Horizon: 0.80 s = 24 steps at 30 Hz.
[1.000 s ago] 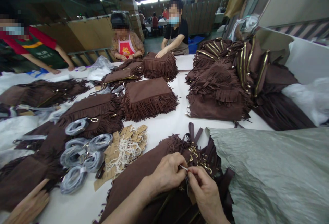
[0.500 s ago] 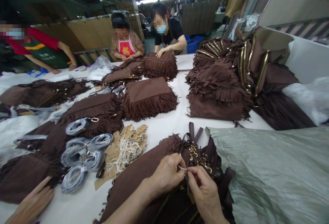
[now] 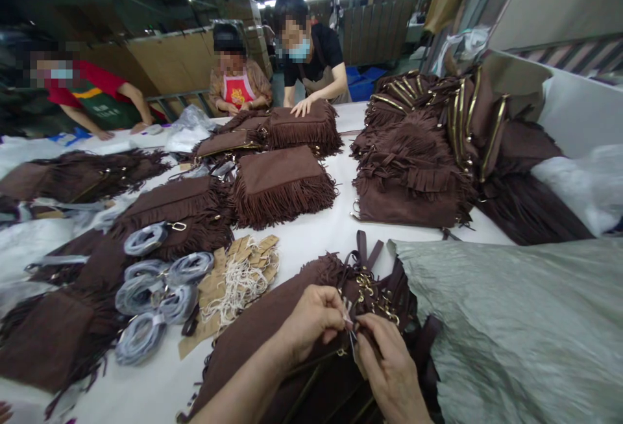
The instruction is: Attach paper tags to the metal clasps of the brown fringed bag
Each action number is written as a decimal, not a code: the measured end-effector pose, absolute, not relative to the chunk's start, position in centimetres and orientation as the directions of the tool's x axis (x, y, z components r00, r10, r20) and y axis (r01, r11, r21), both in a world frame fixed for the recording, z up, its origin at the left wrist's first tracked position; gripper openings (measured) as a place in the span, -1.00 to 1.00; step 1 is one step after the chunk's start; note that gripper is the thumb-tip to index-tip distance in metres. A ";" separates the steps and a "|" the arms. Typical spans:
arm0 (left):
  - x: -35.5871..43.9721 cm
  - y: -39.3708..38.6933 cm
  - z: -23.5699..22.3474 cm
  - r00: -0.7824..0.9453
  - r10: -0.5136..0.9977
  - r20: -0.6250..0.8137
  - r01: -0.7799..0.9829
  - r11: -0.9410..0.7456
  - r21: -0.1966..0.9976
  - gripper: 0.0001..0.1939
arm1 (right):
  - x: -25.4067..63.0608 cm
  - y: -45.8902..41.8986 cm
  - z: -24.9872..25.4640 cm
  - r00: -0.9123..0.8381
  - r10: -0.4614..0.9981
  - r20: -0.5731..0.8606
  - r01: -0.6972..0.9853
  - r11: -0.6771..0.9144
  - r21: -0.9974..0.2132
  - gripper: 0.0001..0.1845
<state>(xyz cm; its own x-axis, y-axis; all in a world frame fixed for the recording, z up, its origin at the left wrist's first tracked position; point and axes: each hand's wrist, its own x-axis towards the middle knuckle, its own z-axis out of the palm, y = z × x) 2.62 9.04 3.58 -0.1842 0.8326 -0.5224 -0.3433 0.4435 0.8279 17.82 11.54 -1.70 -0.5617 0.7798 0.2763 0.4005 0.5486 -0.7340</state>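
Several brown fringed bags (image 3: 253, 339) lie in a stack right in front of me, with gold clasps (image 3: 367, 287) and dark straps at their right end. Above that end my left hand (image 3: 318, 320) pinches a thin white tag string (image 3: 348, 324). My right hand (image 3: 384, 352) is closed on the same string from the other side, close to the left fingertips. Something flat and pale hangs below the right fingers, mostly hidden by them. Left of the stack sits a heap of brown paper tags (image 3: 243, 274) with white strings.
Coiled straps in clear wrap (image 3: 141, 339) lie left of the tags. A fringed bag pile (image 3: 413, 171) stands at the back right, near a grey-green plastic sheet (image 3: 516, 320). More bags (image 3: 280, 180) fill the middle. Three co-workers stand across the table, one pressing a bag (image 3: 304, 128).
My left hand has turned a little and its fingers have risen on the string. A co-worker's hand at lower left has withdrawn almost out of view. The masked co-worker opposite leans further left.
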 end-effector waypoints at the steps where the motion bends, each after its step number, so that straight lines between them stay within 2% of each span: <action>1: 2.7 9.0 3.5 -0.183 0.832 -0.523 -0.405 0.421 0.811 -0.92 | 18.3 11.4 -2.0 -0.581 0.765 0.278 0.435 0.581 -0.688 -0.79; 4: 2.6 8.8 3.5 -0.160 0.828 -0.537 -0.545 0.379 0.748 -0.91 | 19.2 10.9 -2.5 -0.670 0.705 0.233 0.476 0.649 -0.593 -0.70; 7: 2.2 8.4 3.5 -0.150 0.818 -0.555 -0.594 0.374 0.712 -0.91 | 19.6 10.7 -1.8 -0.748 0.639 0.178 0.448 0.685 -0.575 -0.62; 11: 1.9 7.7 3.2 -0.188 0.813 -0.552 -0.500 0.404 0.766 -0.89 | 19.8 10.9 -1.0 -0.820 0.543 0.182 0.371 0.746 -0.553 -0.45; 14: 1.9 7.4 3.0 -0.192 0.813 -0.549 -0.423 0.436 0.794 -0.87 | 19.8 11.3 -1.4 -0.812 0.501 0.300 0.317 0.810 -0.494 -0.59; 17: 1.8 7.3 2.8 -0.175 0.824 -0.539 -0.276 0.485 0.830 -0.84 | 19.8 12.0 -2.0 -0.804 0.437 0.404 0.275 0.875 -0.399 -0.64; 19: 1.5 7.2 2.8 -0.167 0.832 -0.529 -0.110 0.517 0.849 -0.85 | 19.9 12.4 -1.9 -0.801 0.384 0.460 0.258 0.914 -0.313 -0.64; 21: 1.2 7.2 2.9 -0.174 0.843 -0.509 0.055 0.525 0.850 -0.90 | 20.1 12.6 -1.3 -0.786 0.375 0.492 0.267 0.923 -0.276 -0.65; 23: 1.0 7.3 3.1 -0.177 0.862 -0.475 0.190 0.503 0.843 -0.96 | 20.2 12.5 -0.3 -0.778 0.424 0.463 0.291 0.897 -0.333 -0.71; 24: 0.9 7.4 3.3 -0.171 0.868 -0.466 0.230 0.495 0.838 -0.98 | 20.3 12.3 0.2 -0.773 0.474 0.421 0.305 0.860 -0.408 -0.75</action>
